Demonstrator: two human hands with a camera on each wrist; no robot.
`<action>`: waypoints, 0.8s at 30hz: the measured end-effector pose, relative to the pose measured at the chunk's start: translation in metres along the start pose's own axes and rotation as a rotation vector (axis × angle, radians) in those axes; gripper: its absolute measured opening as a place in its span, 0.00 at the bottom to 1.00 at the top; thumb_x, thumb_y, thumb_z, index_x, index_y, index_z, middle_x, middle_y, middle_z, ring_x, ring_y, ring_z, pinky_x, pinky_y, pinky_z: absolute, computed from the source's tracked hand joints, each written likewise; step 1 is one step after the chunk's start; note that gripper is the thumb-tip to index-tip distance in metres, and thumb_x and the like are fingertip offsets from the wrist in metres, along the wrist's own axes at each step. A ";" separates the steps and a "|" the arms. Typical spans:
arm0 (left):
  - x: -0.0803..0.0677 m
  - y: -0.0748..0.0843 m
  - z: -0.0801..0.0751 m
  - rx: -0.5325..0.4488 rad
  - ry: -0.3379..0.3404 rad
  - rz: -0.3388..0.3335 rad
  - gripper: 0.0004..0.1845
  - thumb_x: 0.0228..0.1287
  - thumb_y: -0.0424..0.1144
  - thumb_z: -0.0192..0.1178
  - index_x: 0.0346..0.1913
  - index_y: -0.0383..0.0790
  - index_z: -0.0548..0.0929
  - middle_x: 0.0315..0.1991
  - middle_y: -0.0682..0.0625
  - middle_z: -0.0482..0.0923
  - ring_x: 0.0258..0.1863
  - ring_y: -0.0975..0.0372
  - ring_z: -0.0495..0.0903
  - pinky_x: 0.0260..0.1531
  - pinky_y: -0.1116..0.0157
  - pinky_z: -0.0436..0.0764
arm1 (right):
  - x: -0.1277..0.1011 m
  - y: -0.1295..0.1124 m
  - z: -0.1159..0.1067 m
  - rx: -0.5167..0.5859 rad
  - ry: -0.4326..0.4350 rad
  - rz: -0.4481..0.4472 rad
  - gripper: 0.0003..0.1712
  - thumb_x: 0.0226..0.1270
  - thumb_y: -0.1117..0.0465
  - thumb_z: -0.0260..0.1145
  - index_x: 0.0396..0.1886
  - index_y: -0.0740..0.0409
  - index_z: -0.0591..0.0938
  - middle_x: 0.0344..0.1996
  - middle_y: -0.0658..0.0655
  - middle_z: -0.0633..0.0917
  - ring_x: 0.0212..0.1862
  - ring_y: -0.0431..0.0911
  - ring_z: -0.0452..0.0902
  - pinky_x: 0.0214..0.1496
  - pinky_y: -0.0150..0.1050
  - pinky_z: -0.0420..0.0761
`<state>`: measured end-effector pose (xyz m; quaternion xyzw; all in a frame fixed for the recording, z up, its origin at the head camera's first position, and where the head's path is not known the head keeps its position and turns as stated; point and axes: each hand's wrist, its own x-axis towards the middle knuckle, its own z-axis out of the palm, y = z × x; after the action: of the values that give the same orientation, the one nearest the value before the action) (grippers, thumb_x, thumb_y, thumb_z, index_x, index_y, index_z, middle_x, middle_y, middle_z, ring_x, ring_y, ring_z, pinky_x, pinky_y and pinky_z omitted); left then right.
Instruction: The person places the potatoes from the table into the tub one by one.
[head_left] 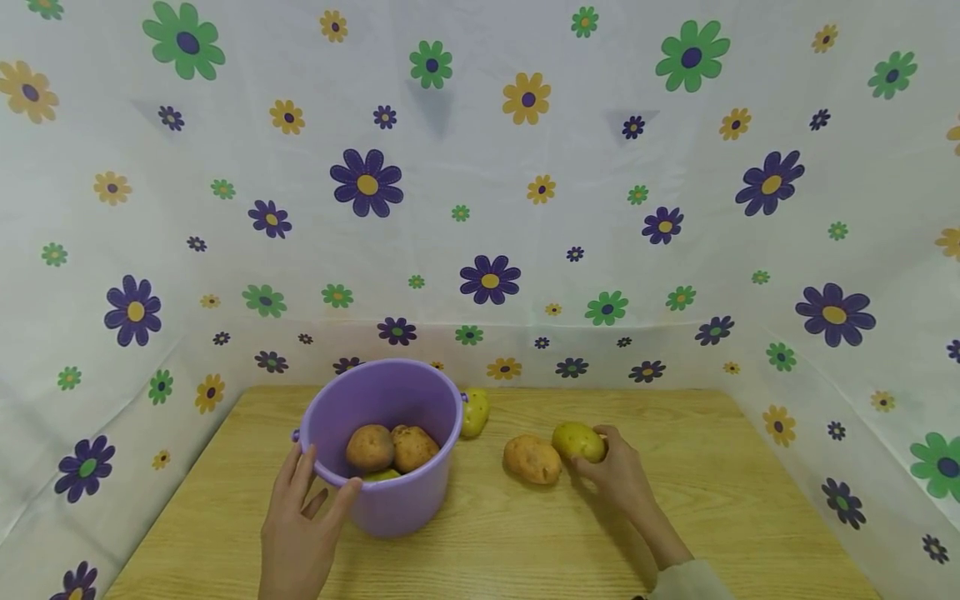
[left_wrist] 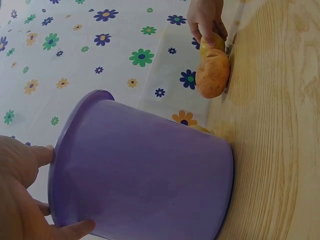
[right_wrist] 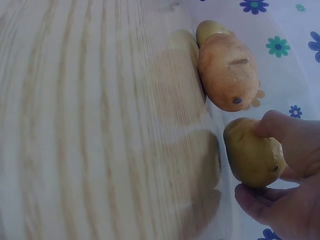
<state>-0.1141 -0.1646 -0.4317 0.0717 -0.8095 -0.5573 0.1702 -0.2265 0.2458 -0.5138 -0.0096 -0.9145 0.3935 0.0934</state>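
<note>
My left hand [head_left: 302, 521] rests against the near left rim of a purple bucket [head_left: 408, 504], its fingers spread and fairly straight. In the left wrist view a fingertip [left_wrist: 82, 227] touches the bucket's outer wall. Two brown potatoes [head_left: 370, 448] show inside, above a partly hidden yellow-green one [head_left: 382, 475]. To the right, my right hand [head_left: 618, 471] pinches a yellow-green potato [right_wrist: 252, 152] between thumb and fingers, close over the table. Just left of that lies a brown potato [head_left: 532, 459]. Behind the bucket's right side sits another yellow-green potato [head_left: 476, 413], partly hidden.
The wooden table [head_left: 517, 550] carries everything. A white cloth [head_left: 480, 167] with purple, green and orange flowers hangs along its back and both sides. Small handle knobs [head_left: 296, 435] stick out at the bucket's rim.
</note>
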 end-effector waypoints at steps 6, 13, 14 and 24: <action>0.000 0.000 0.000 -0.003 -0.001 0.008 0.48 0.68 0.49 0.71 0.80 0.33 0.58 0.82 0.41 0.48 0.74 0.42 0.63 0.54 0.91 0.68 | 0.001 -0.002 -0.006 0.032 0.010 -0.006 0.36 0.63 0.60 0.75 0.65 0.71 0.72 0.51 0.71 0.83 0.44 0.54 0.81 0.44 0.45 0.88; 0.000 0.001 -0.001 0.004 -0.003 0.009 0.47 0.68 0.49 0.71 0.80 0.31 0.58 0.82 0.40 0.47 0.74 0.41 0.63 0.53 0.90 0.69 | 0.006 -0.010 -0.017 0.032 0.050 -0.038 0.35 0.63 0.61 0.73 0.65 0.72 0.72 0.50 0.72 0.84 0.42 0.55 0.81 0.41 0.42 0.87; 0.000 0.001 -0.001 0.005 -0.004 0.007 0.48 0.68 0.49 0.71 0.80 0.31 0.58 0.82 0.40 0.47 0.74 0.41 0.63 0.53 0.90 0.69 | 0.007 -0.013 -0.020 0.027 0.056 -0.043 0.35 0.63 0.61 0.73 0.65 0.72 0.72 0.50 0.72 0.84 0.41 0.55 0.81 0.40 0.41 0.87; 0.000 0.002 -0.001 0.021 -0.001 0.006 0.47 0.68 0.48 0.71 0.80 0.31 0.58 0.82 0.41 0.48 0.74 0.44 0.63 0.58 0.85 0.71 | 0.018 -0.044 -0.051 0.034 0.064 -0.082 0.33 0.67 0.59 0.71 0.65 0.72 0.72 0.47 0.72 0.85 0.38 0.54 0.81 0.37 0.38 0.86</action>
<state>-0.1134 -0.1647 -0.4300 0.0706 -0.8156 -0.5483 0.1706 -0.2325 0.2539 -0.4446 0.0168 -0.9039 0.4041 0.1390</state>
